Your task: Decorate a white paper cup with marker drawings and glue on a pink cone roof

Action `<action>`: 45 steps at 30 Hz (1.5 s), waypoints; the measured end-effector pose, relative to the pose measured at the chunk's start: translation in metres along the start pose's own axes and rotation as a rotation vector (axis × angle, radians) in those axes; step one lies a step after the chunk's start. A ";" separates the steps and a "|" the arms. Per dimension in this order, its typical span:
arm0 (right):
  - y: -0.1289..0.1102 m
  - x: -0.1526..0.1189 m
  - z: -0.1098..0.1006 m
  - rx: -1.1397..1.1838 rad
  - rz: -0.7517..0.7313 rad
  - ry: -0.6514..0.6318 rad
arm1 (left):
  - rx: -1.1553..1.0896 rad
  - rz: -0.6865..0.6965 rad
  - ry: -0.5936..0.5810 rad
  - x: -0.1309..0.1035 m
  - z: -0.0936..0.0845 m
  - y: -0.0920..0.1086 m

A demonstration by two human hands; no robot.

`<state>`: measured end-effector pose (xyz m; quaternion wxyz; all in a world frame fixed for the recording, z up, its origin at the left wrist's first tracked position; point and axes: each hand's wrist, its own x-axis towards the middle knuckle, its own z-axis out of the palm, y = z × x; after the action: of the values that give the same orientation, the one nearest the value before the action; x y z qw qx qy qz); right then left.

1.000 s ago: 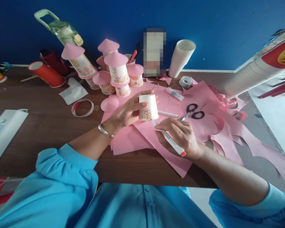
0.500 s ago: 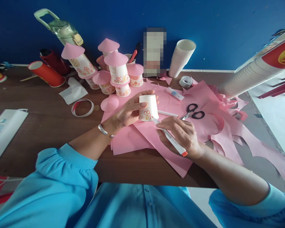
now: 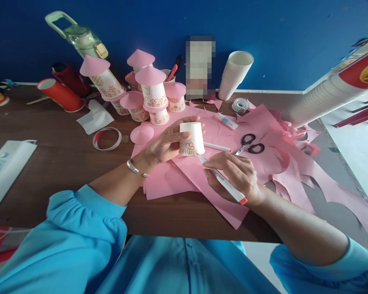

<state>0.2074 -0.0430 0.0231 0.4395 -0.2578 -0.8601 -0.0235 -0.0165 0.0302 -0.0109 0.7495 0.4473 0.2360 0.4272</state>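
Note:
My left hand [image 3: 167, 143] is wrapped round a white paper cup [image 3: 194, 134], held upside down, with an orange flower and short strokes drawn near its rim. In my right hand [image 3: 233, 171] is a white marker [image 3: 228, 188] with an orange end, its tip touching the cup low on its right side. Pink paper sheets [image 3: 187, 175] lie beneath both hands. A second white marker [image 3: 217, 147] rests on the paper just behind, beside black-handled scissors [image 3: 248, 145]. Left of the cup lies a small pink paper cone [image 3: 142, 134].
Decorated cups with pink cone roofs [image 3: 151, 94] stand at the back. A stack of white cups [image 3: 236, 75] is behind the paper, a longer stack [image 3: 313, 102] at the right. Tape rolls [image 3: 107, 139], a red cup [image 3: 61, 96] and a power strip [image 3: 10, 171] are around.
The marker's tip has shifted slightly down at the cup's rim, and my right hand has moved a little to the right with it. My left hand and the cup have stayed nearly still.

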 end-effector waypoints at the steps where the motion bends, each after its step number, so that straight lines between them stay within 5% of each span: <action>1: 0.000 0.000 0.000 -0.010 -0.005 0.009 | -0.007 0.007 0.000 0.000 0.000 0.000; 45: -0.001 0.001 -0.002 -0.009 0.036 -0.040 | -0.097 0.031 -0.058 0.001 -0.004 0.000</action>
<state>0.2077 -0.0441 0.0256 0.4215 -0.2755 -0.8638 -0.0142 -0.0186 0.0325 -0.0131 0.7701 0.4262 0.1865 0.4365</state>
